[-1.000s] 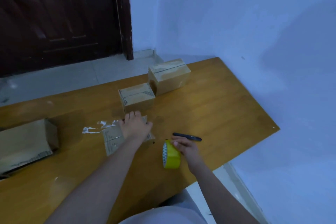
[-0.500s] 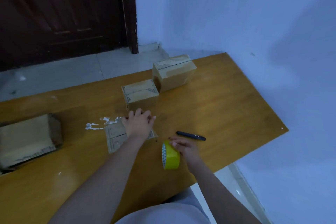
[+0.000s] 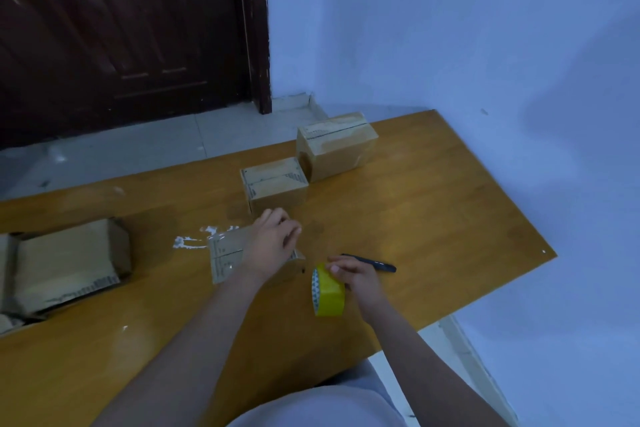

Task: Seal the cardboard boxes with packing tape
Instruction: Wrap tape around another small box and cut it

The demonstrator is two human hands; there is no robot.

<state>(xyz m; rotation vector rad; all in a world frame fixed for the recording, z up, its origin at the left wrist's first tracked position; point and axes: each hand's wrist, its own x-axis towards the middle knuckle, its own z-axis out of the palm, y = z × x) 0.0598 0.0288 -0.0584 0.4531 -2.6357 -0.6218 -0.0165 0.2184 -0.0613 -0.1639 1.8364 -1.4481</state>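
Step in hand: taping of the nearest box (image 3: 227, 258) is looking underway or just finishing; its top is showing a glossy film with a strip edge curling at the far left corner.
Left hand (image 3: 272, 244): is resting palm-down on that box, fingers loosely bent over its far edge, holding it steady rather than gripping it.
Right hand (image 3: 356, 276): is holding the yellow tape roll (image 3: 327, 291), fingers curled over its top, the roll standing on edge on the desk (image 3: 433, 218) just right of the box.
Tape link: whether a strip is running from roll to box is too hard to tell.
Other boxes: a middle box (image 3: 275, 185) and a far box (image 3: 334, 146) are sitting touching, beyond the left hand, both seeming closed; an open carton (image 3: 65, 262) is lying well apart at the left edge.
Pen (image 3: 372, 264): is lying just behind the right hand.
Residue (image 3: 194, 239): white flecks are sitting on the desk left of the box.
Next move: probably calling for pressing the strip flat, then freeing the roll from the box.
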